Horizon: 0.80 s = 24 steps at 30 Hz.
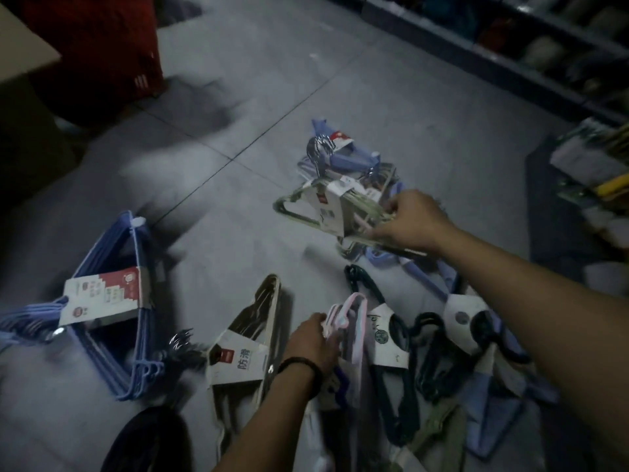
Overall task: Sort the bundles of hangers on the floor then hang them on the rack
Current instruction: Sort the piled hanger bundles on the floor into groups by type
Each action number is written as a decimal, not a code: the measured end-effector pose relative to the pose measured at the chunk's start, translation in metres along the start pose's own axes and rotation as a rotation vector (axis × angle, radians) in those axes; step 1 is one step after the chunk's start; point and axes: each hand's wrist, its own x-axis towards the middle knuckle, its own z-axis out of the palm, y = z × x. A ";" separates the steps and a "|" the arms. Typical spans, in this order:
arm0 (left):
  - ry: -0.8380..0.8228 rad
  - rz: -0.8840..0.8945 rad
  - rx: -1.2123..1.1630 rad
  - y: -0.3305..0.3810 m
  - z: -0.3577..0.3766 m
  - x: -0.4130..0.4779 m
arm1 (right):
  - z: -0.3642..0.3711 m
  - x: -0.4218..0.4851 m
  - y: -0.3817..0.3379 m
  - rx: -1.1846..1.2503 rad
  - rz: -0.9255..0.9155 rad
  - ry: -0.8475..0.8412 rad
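Several banded bundles of hangers lie on the grey tiled floor. My right hand grips a pale green bundle with a white label, which rests on a light blue bundle. My left hand holds the hooks of a pink and white bundle. A blue bundle with a red and white label lies at the left. A beige bundle sits beside my left wrist. Dark green bundles and another blue bundle lie at the lower right.
A red crate and a cardboard box stand at the top left. Shelves of goods run along the top right. Packaged items sit on a dark mat at the right edge. Bare floor lies between the bundles.
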 end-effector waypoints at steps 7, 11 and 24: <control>-0.020 0.140 -0.634 0.113 0.002 -0.062 | -0.031 -0.191 0.051 0.234 0.377 0.192; -0.312 0.131 -0.638 0.162 0.010 -0.116 | -0.017 -0.289 0.063 0.304 0.439 0.294; 0.050 0.051 -0.728 0.136 0.057 -0.218 | 0.074 -0.453 0.055 0.284 0.385 0.419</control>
